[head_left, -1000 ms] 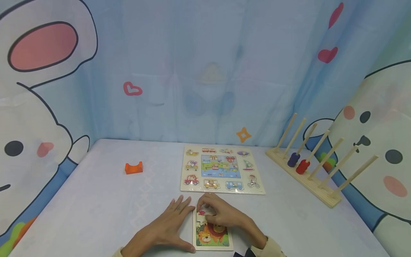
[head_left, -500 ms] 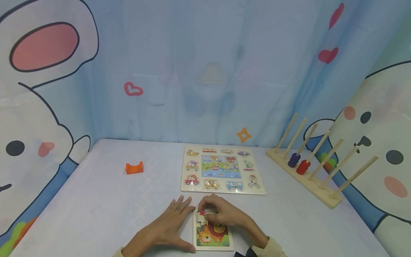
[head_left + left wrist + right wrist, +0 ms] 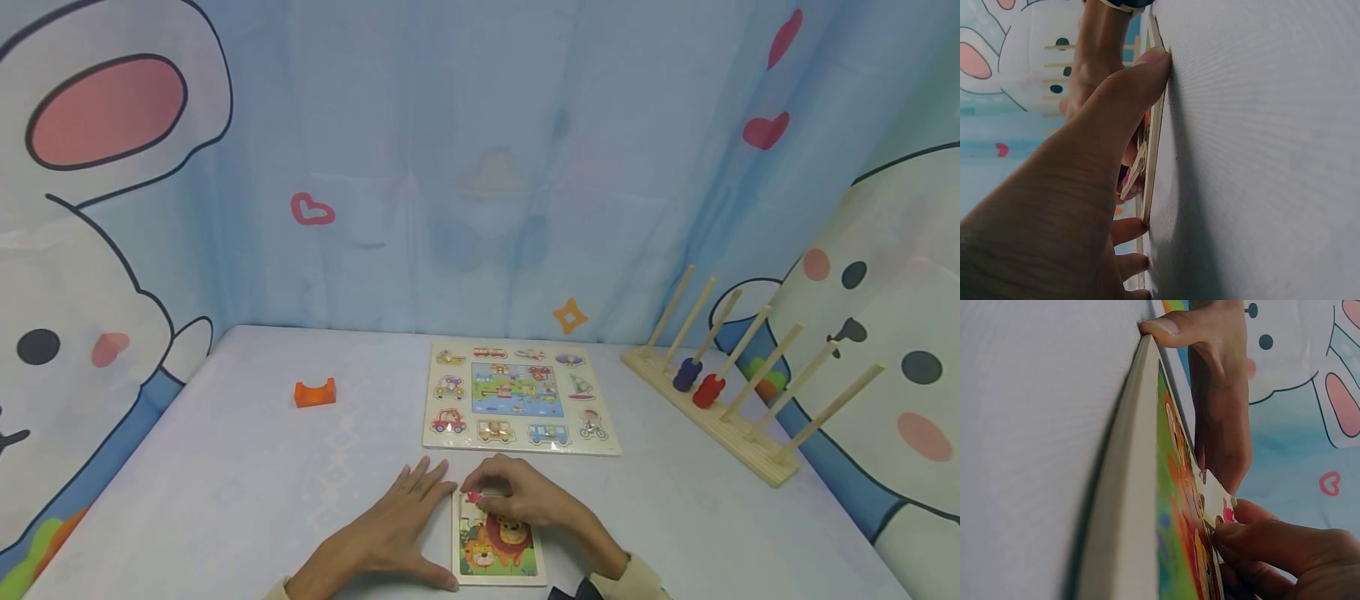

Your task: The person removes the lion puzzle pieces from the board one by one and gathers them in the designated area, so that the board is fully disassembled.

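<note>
A small wooden jigsaw board (image 3: pixel 501 581) with a lion picture lies flat on the table in front of me. My left hand (image 3: pixel 393 525) rests along its left edge, fingers spread, with the thumb at the near corner and the index finger at the far one. Over the far part of the board, my right hand (image 3: pixel 521 493) pinches a puzzle piece (image 3: pixel 1213 497) between thumb and fingers. In the right wrist view this pale piece, with a pink print, stands tilted up from the board. From the head view the right fingers hide much of it.
Behind the board lies a larger wooden vehicle puzzle (image 3: pixel 517 429). An orange block (image 3: pixel 315 393) sits to the left. At the right stands a wooden peg rack (image 3: pixel 720 417) with purple beads (image 3: pixel 686 374) and red beads (image 3: pixel 708 390). A printed curtain (image 3: pixel 480 250) hangs behind the table.
</note>
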The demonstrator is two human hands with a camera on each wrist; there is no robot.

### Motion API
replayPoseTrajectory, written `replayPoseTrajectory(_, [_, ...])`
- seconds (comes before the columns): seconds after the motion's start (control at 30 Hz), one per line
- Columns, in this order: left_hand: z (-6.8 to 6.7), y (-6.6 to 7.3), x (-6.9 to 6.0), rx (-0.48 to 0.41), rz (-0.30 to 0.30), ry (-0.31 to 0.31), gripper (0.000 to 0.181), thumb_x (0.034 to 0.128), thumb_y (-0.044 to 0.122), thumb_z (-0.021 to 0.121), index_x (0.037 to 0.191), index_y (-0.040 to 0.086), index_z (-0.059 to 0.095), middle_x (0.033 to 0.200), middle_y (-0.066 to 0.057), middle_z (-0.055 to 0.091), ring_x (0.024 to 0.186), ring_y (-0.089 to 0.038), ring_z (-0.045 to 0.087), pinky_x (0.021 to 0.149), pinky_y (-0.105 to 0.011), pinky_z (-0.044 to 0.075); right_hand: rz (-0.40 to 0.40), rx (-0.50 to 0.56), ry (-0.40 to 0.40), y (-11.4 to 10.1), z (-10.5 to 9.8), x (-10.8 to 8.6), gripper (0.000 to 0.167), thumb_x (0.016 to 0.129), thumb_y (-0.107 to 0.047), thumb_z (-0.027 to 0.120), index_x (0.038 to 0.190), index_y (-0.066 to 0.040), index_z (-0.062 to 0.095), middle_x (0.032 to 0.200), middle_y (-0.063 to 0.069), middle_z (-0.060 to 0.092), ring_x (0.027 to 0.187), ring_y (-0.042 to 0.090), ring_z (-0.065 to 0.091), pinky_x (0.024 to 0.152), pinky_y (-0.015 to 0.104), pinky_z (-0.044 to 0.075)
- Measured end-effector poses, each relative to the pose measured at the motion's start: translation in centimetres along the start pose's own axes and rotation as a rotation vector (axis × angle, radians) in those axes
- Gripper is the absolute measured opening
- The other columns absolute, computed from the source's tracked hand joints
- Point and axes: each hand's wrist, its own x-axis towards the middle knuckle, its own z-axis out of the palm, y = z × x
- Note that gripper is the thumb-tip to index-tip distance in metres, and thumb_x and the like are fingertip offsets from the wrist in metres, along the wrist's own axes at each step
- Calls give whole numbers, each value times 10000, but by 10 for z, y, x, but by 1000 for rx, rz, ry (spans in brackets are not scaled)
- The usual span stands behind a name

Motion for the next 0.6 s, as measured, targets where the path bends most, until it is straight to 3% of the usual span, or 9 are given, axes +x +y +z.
replayPoseTrajectory(0.33, [0, 0, 0, -10, -5, -2, 1093, 623, 753, 701, 1439, 109, 365, 1572, -130, 239, 1461, -357, 122, 1171, -544, 138, 25, -7, 33, 1, -1, 2, 175, 874, -164, 695, 1044, -188, 733, 968, -121, 678, 925, 72, 593, 864, 251, 467])
replayPoseTrajectory(0.6, [-1, 1, 0, -9, -13, -7, 1096, 613, 747, 714, 1437, 112, 370, 1569, -133, 245, 1459, -361, 123, 1170, -546, 138, -15, 20, 46, 2, 0, 1, 171, 867, -176, 705, 1035, -174, 737, 955, -94, 686, 904, 79, 601, 847, 245, 475])
